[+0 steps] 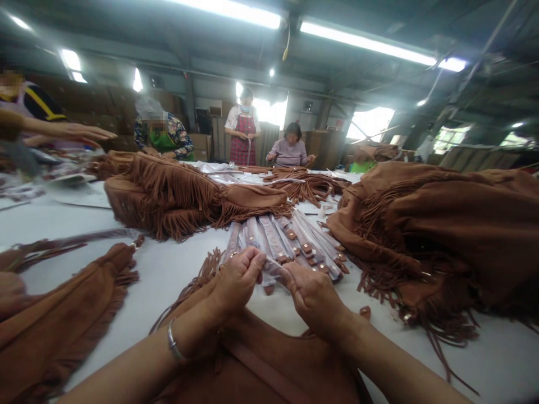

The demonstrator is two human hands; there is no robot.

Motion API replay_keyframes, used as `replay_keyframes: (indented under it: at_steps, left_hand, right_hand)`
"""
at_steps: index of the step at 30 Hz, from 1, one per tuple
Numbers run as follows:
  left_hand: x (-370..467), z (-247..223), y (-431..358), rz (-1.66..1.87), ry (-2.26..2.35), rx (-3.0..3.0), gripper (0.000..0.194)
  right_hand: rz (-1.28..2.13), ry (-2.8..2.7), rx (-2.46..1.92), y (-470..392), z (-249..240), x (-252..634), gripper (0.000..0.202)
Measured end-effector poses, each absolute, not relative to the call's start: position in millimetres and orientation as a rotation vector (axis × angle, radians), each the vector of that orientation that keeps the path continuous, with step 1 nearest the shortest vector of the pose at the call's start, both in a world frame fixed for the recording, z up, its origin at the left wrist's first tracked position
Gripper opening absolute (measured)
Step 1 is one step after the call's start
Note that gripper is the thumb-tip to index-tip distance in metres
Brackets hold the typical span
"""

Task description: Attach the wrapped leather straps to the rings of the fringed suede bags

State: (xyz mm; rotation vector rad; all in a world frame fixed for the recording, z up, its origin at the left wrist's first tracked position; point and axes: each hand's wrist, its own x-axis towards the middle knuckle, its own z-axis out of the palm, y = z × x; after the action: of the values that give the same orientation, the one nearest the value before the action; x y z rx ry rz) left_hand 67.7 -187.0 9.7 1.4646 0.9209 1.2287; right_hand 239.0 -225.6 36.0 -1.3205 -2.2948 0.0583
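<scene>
Both hands meet over a brown suede bag (pixel 261 336) that lies in front of me on the white table. My left hand (pixel 238 278), with a silver bangle on its wrist, is closed in a pinch on clear plastic wrap (pixel 273 269). The other end of the wrap is gripped by my right hand (pixel 314 294), so it stretches between the two. Whether a strap is inside the wrap I cannot tell. Just beyond my hands lies a fanned row of plastic-wrapped brown straps (pixel 290 235) with metal studs at their near ends.
Fringed brown bags (pixel 168 193) are piled beyond the straps, with a larger heap (pixel 442 224) at the right. Another fringed bag (pixel 80 303) lies at the left, beside a co-worker's blurred hand (pixel 10 294). Several people work around the table's far side.
</scene>
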Motion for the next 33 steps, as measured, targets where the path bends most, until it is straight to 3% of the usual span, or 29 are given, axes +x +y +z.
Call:
replay_keyframes:
  at_steps: [7, 16, 20, 26, 30, 33]
  left_hand:
    - [70.7, 7.5, -184.2, 1.008, 0.774, 1.293, 0.043]
    - [68.6, 4.3, -181.7, 0.988, 0.781, 1.249, 0.043]
    - [68.6, -0.3, -178.7, 1.007, 0.798, 1.269, 0.044]
    - [65.8, -0.7, -176.9, 1.04, 0.844, 1.275, 0.043]
    - [68.7, 1.7, -179.6, 1.041, 0.896, 1.278, 0.041]
    - [71.7, 3.3, -182.6, 1.002, 0.928, 1.321, 0.043]
  right_hand:
    - [-0.066, -2.231, -1.223, -216.6, 30.0, 239.0, 0.036]
    - [-0.353, -2.262, -1.279, -214.8, 23.4, 260.9, 0.046]
    - [-0.326, -2.308, -1.287, -215.5, 18.7, 275.8, 0.051]
    - [-0.263, -2.289, -1.356, -215.4, 9.3, 298.1, 0.047]
    - [-0.369, -2.15, -1.401, -214.7, 18.7, 290.9, 0.028]
    - [-0.347, -2.199, -1.318, -216.3, 32.9, 259.9, 0.038]
